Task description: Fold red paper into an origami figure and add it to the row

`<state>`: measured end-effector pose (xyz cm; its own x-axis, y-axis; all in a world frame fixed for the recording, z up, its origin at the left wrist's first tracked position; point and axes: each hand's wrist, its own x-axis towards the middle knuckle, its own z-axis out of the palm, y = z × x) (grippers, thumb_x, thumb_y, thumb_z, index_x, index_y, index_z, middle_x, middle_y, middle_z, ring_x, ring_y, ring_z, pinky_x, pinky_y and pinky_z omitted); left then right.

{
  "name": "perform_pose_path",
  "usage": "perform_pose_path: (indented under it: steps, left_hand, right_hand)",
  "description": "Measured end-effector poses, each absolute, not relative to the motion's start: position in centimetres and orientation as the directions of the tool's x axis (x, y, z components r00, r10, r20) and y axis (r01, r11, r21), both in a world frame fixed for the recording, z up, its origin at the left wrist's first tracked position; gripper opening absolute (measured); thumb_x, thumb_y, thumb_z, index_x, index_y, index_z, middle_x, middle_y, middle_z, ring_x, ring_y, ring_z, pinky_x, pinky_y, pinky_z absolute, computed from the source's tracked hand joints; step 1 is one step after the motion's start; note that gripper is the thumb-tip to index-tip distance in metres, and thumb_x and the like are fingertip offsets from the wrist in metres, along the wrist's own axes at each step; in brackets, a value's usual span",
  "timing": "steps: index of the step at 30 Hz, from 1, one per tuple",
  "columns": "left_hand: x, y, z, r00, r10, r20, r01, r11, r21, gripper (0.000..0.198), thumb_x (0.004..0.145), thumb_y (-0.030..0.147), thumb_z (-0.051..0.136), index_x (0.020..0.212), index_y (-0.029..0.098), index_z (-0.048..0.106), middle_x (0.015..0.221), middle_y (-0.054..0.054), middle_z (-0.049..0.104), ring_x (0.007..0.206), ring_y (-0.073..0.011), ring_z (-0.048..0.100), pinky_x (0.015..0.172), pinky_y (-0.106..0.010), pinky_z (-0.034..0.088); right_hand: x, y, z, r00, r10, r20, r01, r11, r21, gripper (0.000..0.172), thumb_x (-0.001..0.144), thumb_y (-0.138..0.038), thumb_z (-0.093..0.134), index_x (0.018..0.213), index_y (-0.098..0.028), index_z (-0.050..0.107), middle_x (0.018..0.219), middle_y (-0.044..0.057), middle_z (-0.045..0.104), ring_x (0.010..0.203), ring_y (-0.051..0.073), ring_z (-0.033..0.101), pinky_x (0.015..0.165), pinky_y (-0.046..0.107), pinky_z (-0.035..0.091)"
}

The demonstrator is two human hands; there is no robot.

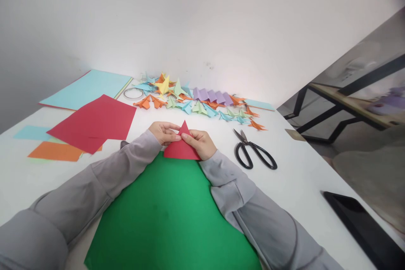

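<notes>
A small red paper folded into a triangle (181, 147) stands with its tip pointing away from me, above the far edge of a large green sheet (167, 219). My left hand (163, 132) pinches its left edge near the tip. My right hand (201, 143) grips its right side, fingers closed on the paper. Both arms wear grey sleeves and rest over the green sheet.
Black scissors (253, 154) lie right of my hands. A red sheet (95, 122), orange sheet (57, 152) and light blue sheets (87, 88) lie left. Several folded paper figures (196, 103) line the back by a tape ring (133, 93). A black phone (363, 223) lies near the right edge.
</notes>
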<state>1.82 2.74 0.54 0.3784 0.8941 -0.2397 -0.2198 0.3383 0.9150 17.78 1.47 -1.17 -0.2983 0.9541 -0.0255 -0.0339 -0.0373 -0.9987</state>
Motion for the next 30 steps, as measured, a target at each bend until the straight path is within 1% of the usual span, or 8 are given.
perform_pose_path:
  steps: [3, 6, 13, 17, 20, 22, 26, 30]
  left_hand:
    - [1.7, 2.6, 0.6, 0.407, 0.887, -0.218, -0.241, 0.334, 0.911, 0.05, 0.037, 0.023, 0.084, 0.081, 0.012, 0.063, 0.055, -0.001, 0.066, 0.047, -0.0106, 0.06, 0.044, -0.019, 0.044]
    - [1.7, 2.6, 0.6, 0.405, 0.887, -0.219, -0.266, 0.344, 0.9, 0.052, 0.036, 0.022, 0.084, 0.082, 0.011, 0.064, 0.058, -0.002, 0.068, 0.052, -0.0128, 0.063, 0.048, -0.02, 0.049]
    - [1.9, 3.0, 0.4, 0.355, 0.893, -0.277, -0.303, 0.39, 0.87, 0.058, 0.029, 0.02, 0.085, 0.082, 0.011, 0.066, 0.059, -0.003, 0.068, 0.053, -0.0144, 0.064, 0.049, -0.022, 0.052]
    - [2.0, 2.9, 0.6, 0.337, 0.9, -0.278, -0.333, 0.39, 0.859, 0.049, 0.034, 0.015, 0.084, 0.079, 0.01, 0.066, 0.058, -0.004, 0.068, 0.051, -0.0141, 0.063, 0.05, -0.022, 0.052]
    - [2.0, 2.7, 0.7, 0.326, 0.918, -0.228, -0.374, 0.347, 0.86, 0.04, 0.043, 0.016, 0.082, 0.079, 0.009, 0.066, 0.061, -0.004, 0.068, 0.054, -0.0128, 0.063, 0.055, -0.023, 0.052]
    - [2.0, 2.7, 0.5, 0.315, 0.929, -0.193, -0.377, 0.309, 0.873, 0.039, 0.044, 0.017, 0.081, 0.08, 0.01, 0.066, 0.063, -0.004, 0.069, 0.057, -0.0122, 0.063, 0.06, -0.024, 0.051]
    - [2.3, 2.7, -0.1, 0.256, 0.952, -0.17, -0.301, 0.246, 0.921, 0.047, 0.036, 0.019, 0.084, 0.079, 0.011, 0.066, 0.058, 0.0, 0.067, 0.058, -0.0114, 0.062, 0.061, -0.024, 0.05]
    - [2.4, 2.9, -0.5, 0.194, 0.971, -0.143, -0.282, 0.195, 0.939, 0.049, 0.032, 0.023, 0.084, 0.075, 0.011, 0.066, 0.056, 0.001, 0.066, 0.055, -0.0094, 0.06, 0.059, -0.022, 0.048]
  right_hand:
    - [17.9, 1.4, -1.0, -0.297, 0.954, -0.036, -0.045, -0.052, -0.998, 0.038, 0.057, -0.052, 0.069, 0.056, -0.016, 0.058, 0.048, -0.004, 0.053, 0.042, 0.007, 0.04, 0.043, 0.022, 0.027]
    - [17.9, 1.4, -0.9, -0.28, 0.959, -0.044, -0.07, -0.066, -0.995, 0.039, 0.056, -0.052, 0.07, 0.054, -0.016, 0.057, 0.047, -0.004, 0.052, 0.041, 0.006, 0.039, 0.042, 0.022, 0.026]
    - [17.8, 1.5, -1.0, -0.243, 0.967, -0.08, -0.126, -0.113, -0.986, 0.043, 0.056, -0.056, 0.068, 0.051, -0.016, 0.053, 0.043, -0.004, 0.049, 0.039, 0.006, 0.037, 0.04, 0.021, 0.025]
    - [17.7, 1.6, -1.2, -0.213, 0.975, -0.056, -0.11, -0.081, -0.991, 0.043, 0.057, -0.055, 0.068, 0.049, -0.016, 0.052, 0.042, -0.005, 0.047, 0.038, 0.005, 0.035, 0.04, 0.021, 0.022]
    - [17.7, 1.8, -1.4, -0.179, 0.982, -0.068, -0.157, -0.097, -0.983, 0.041, 0.057, -0.055, 0.068, 0.051, -0.017, 0.054, 0.044, -0.005, 0.049, 0.039, 0.006, 0.038, 0.041, 0.022, 0.026]
    - [17.7, 1.9, -1.5, -0.165, 0.984, -0.062, -0.163, -0.089, -0.983, 0.04, 0.059, -0.055, 0.067, 0.052, -0.017, 0.055, 0.045, -0.005, 0.049, 0.04, 0.007, 0.039, 0.041, 0.022, 0.027]
    - [17.7, 1.9, -1.8, -0.186, 0.982, -0.029, -0.107, -0.049, -0.993, 0.039, 0.062, -0.052, 0.066, 0.053, -0.016, 0.055, 0.046, -0.004, 0.052, 0.04, 0.006, 0.04, 0.041, 0.021, 0.027]
    - [17.5, 1.8, -1.6, -0.223, 0.975, -0.004, -0.127, -0.033, -0.991, 0.033, 0.053, -0.046, 0.073, 0.06, -0.017, 0.059, 0.051, -0.004, 0.058, 0.043, 0.007, 0.046, 0.044, 0.021, 0.032]
